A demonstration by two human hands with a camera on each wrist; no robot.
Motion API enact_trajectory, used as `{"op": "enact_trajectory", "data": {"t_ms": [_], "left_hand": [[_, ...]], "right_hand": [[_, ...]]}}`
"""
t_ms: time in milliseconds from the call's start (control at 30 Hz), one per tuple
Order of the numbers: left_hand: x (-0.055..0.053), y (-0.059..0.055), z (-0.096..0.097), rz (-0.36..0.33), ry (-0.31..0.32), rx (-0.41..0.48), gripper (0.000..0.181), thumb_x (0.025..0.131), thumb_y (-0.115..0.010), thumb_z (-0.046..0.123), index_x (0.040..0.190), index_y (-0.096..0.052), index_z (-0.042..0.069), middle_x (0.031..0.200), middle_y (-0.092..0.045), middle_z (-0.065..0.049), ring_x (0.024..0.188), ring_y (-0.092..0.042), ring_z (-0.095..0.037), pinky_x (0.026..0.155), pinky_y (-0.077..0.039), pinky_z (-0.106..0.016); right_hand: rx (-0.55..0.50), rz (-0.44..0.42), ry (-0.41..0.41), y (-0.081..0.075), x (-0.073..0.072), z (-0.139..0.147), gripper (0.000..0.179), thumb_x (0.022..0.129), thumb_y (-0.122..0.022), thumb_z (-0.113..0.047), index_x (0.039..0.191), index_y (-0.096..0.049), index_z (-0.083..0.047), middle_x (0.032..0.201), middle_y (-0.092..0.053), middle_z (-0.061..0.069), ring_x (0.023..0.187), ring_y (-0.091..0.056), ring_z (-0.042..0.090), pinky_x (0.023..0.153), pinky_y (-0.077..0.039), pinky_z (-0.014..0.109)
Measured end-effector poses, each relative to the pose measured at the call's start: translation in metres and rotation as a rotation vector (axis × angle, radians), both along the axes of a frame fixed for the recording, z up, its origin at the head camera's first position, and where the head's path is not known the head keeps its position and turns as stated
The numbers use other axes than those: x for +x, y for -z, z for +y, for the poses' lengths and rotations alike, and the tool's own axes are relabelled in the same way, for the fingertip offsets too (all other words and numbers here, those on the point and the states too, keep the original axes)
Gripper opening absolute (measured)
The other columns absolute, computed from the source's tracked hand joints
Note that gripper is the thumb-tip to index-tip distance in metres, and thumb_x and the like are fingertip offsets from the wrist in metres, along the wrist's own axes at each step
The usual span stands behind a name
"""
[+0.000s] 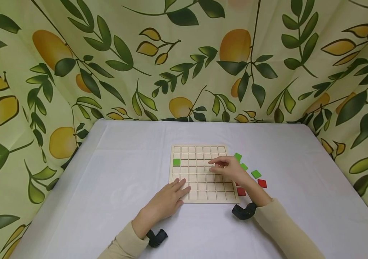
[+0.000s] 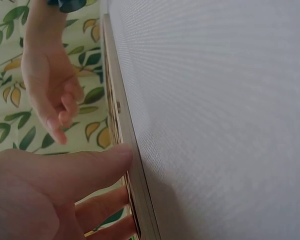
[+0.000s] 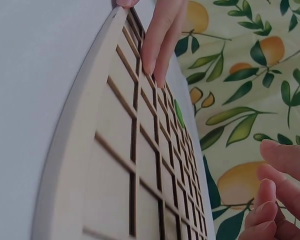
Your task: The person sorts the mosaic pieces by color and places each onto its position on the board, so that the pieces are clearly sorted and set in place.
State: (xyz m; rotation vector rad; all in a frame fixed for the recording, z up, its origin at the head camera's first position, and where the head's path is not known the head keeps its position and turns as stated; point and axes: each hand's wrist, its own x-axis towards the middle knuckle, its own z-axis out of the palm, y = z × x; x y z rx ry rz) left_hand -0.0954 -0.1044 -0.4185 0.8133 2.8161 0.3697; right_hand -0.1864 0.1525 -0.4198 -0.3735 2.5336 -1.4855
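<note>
A pale wooden grid board (image 1: 203,187) lies flat on the table. One green square tile (image 1: 176,162) sits in a cell of its leftmost column; the right wrist view shows this green tile (image 3: 179,114) edge-on. My left hand (image 1: 167,198) rests on the board's near left corner, fingers spread, with the thumb (image 2: 100,162) against the edge in the left wrist view. Above the right half of the board hovers my right hand (image 1: 227,168), its fingers loosely bent, thumb and index finger apart. No tile shows between the right fingers (image 3: 285,175).
Right of the board lie loose green tiles (image 1: 256,174) and red tiles (image 1: 262,183), some partly behind my right hand and forearm. Another red tile (image 1: 241,191) lies by the board's right edge. A patterned curtain (image 1: 180,72) hangs behind the white-covered table (image 1: 122,154).
</note>
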Motion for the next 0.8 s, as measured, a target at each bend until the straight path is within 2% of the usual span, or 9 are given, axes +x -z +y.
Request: {"op": "enact_trajectory", "data": {"t_ms": [333, 567, 800], "left_hand": [[0.0, 0.0, -0.001, -0.003, 0.002, -0.004, 0.045, 0.096, -0.055, 0.018, 0.141, -0.05, 0.013, 0.154, -0.04, -0.012, 0.144, -0.038, -0.033, 0.116, -0.038, -0.048], [0.0, -0.001, -0.001, -0.002, 0.007, -0.004, 0.046, 0.096, -0.055, 0.018, 0.141, -0.049, 0.013, 0.154, -0.04, -0.013, 0.144, -0.038, -0.033, 0.116, -0.039, -0.048], [0.0, 0.0, -0.001, -0.008, 0.005, 0.011, 0.046, 0.096, -0.055, 0.018, 0.141, -0.049, 0.013, 0.154, -0.04, -0.013, 0.144, -0.037, -0.033, 0.116, -0.038, -0.048]], "right_hand": [[0.046, 0.019, 0.036, 0.0, 0.005, 0.029, 0.03, 0.083, -0.075, -0.018, 0.106, -0.071, 0.001, 0.077, -0.054, -0.004, 0.072, -0.049, 0.005, 0.058, -0.042, 0.016], [0.077, -0.003, 0.045, -0.006, 0.007, 0.046, 0.032, 0.084, -0.074, -0.018, 0.109, -0.069, 0.002, 0.074, -0.051, 0.001, 0.062, -0.046, 0.007, 0.046, -0.039, 0.02], [0.077, 0.006, 0.044, -0.002, 0.01, 0.068, 0.031, 0.085, -0.072, -0.013, 0.11, -0.068, 0.005, 0.074, -0.053, 0.002, 0.065, -0.051, 0.006, 0.053, -0.051, 0.022]]}}
